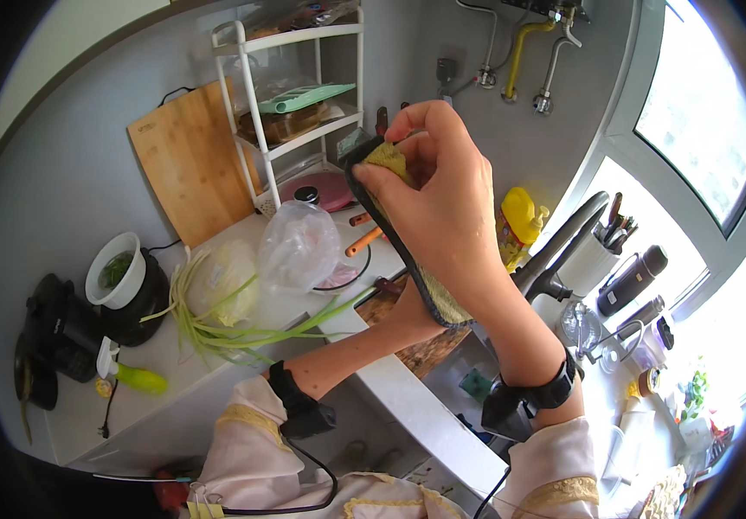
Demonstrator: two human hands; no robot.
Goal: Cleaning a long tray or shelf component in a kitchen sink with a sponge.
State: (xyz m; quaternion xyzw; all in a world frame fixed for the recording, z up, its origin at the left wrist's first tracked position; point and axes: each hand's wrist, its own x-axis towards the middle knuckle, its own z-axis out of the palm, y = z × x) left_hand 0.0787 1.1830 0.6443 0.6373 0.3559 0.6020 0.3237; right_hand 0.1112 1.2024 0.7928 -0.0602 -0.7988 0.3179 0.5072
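Note:
My right hand (438, 175) pinches the upper end of a yellow-green cloth (386, 159) with a dark border, between thumb and fingers. The cloth hangs down at a slant below the hand. Behind it is my left hand (412, 305), mostly hidden, over a wooden board (428, 353) at the sink; whether it grips anything cannot be seen. A dark handle (387, 285) shows close to the left hand. Green scallions (262, 334) stretch from the counter toward the board, beside a cabbage (224, 279) in clear wrap.
A clear plastic bag (299, 246) and an orange handle (364, 241) lie beyond the board. The black faucet (561, 246) rises at right, near a knife holder (587, 263) and a thermos (632, 279). A white shelf rack (269, 156) stands behind. A spray bottle (142, 379) lies at left.

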